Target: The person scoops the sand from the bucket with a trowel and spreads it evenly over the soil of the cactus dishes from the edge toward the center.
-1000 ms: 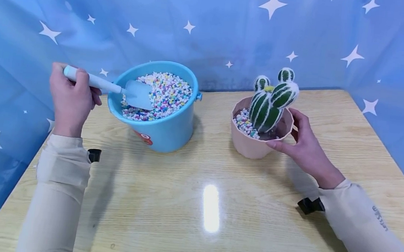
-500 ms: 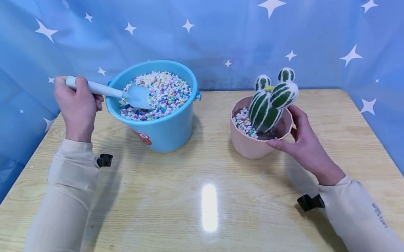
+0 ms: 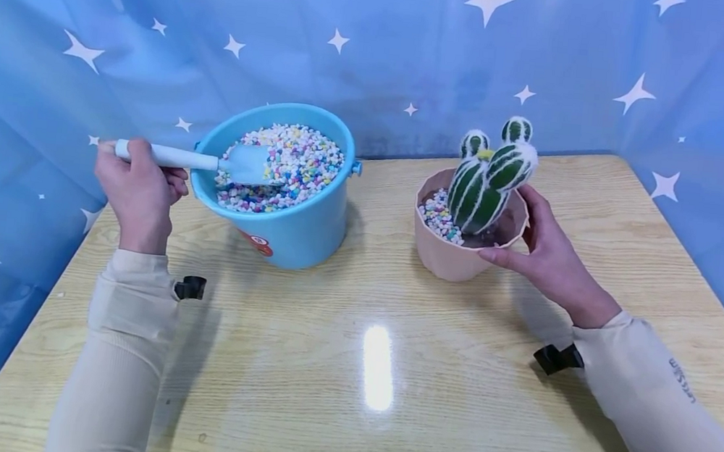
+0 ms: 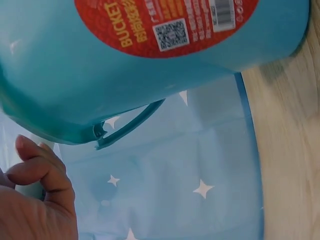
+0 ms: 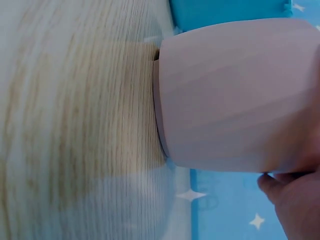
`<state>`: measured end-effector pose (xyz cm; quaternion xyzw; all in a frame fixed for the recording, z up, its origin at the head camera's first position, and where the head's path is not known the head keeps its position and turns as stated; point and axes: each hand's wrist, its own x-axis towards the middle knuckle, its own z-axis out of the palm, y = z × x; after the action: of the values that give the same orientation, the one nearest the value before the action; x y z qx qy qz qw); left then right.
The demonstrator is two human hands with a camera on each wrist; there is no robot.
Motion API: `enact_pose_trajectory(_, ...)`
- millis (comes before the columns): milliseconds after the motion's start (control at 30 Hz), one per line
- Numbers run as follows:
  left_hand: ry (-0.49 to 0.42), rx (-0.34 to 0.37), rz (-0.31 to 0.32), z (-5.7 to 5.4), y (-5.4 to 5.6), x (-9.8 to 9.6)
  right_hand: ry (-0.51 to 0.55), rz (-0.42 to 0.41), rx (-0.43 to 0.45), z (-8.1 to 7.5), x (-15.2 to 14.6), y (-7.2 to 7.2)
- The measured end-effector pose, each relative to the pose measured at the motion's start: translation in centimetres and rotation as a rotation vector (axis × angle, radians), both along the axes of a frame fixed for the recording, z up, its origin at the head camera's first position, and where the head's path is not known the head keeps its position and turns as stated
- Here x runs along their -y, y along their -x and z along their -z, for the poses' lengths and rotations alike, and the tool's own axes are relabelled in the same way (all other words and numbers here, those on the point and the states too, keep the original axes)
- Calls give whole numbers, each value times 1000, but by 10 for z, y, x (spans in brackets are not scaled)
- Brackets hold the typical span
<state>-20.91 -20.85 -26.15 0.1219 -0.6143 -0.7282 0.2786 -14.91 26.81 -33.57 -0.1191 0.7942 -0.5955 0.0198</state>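
The left grip (image 3: 140, 194), curled round the trowel (image 3: 179, 158), would best level its blade before leaving the bucket (image 3: 298, 238) of beads (image 3: 309, 149) to its right, while the right grip (image 3: 551, 262) holds the pot (image 3: 443, 254) just leftward.

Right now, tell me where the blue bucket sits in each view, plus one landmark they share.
Head: the blue bucket stands left of centre, mostly in the upper half.
Left wrist: the blue bucket spans the top, turned sideways.
Right wrist: the blue bucket is cut off at the top edge, above the pink pot.
Shared landmark: the star-patterned backdrop.
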Motion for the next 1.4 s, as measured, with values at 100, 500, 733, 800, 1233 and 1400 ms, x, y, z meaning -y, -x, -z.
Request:
enact_pose_trajectory(100, -30, -10, -1, 2, 1, 1, 4, -8, -8, 0, 0, 0)
enact_pose_trajectory(500, -180, -68, 66, -2, -3, -2, 6, -27, -36, -1, -3, -2)
enact_pose_trajectory(733, -283, -164, 155, -19, -14, -16, 13, -34, -40, -1, -2, -2)
enact_pose_trajectory(800, -292, -173, 183, -23, -17, -22, 29, -38, -45, -1, -2, -2)
enact_pose_trajectory(1233, -237, -113, 301, -32, -22, -55, 36, -7, -76, -1, -2, -5)
enact_pose_trajectory(1400, -208, -123, 345, -33, -22, -66, 32, -13, -82, -3, 0, -5)
